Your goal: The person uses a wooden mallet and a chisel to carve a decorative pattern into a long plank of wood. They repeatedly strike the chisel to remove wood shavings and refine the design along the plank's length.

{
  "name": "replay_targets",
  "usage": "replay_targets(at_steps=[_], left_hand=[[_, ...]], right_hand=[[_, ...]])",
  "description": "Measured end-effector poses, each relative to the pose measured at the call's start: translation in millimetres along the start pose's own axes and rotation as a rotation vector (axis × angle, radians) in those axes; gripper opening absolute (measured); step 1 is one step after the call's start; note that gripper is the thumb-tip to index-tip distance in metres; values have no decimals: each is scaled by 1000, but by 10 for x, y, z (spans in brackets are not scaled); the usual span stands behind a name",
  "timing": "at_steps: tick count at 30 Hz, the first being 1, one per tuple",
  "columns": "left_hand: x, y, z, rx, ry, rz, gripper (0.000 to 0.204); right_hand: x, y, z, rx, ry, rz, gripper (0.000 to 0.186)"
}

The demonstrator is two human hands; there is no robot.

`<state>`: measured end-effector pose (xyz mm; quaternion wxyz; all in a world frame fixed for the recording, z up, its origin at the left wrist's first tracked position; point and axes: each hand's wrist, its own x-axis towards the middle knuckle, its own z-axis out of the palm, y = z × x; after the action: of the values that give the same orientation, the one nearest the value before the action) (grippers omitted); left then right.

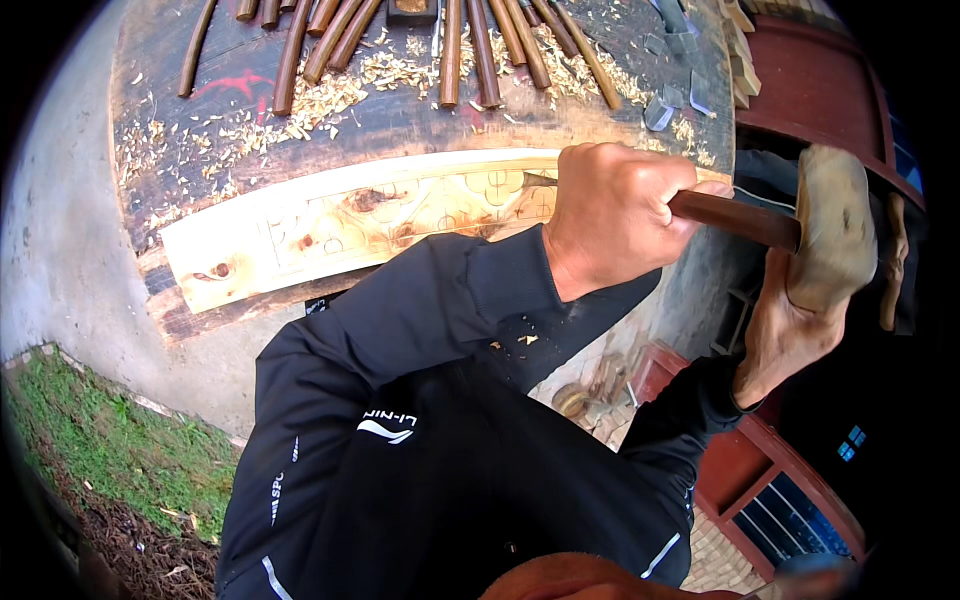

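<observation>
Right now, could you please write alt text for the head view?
A person's left hand holds a chisel over a marked board; the right hand holds a wooden mallet near the chisel. Wood shavings and tool handles lie beyond.

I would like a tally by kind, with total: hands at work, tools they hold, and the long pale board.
Hands: 2 (left hand, right hand)
Chisel with brown handle: 1
Wooden mallet: 1
Long pale board: 1
Total: 5

One left hand [622, 215], one right hand [795, 320]. One chisel [737, 218], one wooden hammer [838, 212], one long board [335, 225], one table [165, 75]. More than ten brown handles [291, 58]. Wood curls [330, 97], too many to count.
</observation>
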<state>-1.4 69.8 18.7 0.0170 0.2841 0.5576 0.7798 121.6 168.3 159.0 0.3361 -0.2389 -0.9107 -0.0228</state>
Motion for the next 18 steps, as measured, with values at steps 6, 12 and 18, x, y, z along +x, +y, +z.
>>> replay_targets(at_steps=[6,12,18], left_hand=[[-84,38,-120,-22,-216,41,35],[25,7,-38,28,74,-4,24],[40,-12,9,32,95,-16,18]], right_hand=[[-125,192,37,119,101,87,36],[-83,29,17,23,120,29,52],[237,-23,-8,530,181,13,50]])
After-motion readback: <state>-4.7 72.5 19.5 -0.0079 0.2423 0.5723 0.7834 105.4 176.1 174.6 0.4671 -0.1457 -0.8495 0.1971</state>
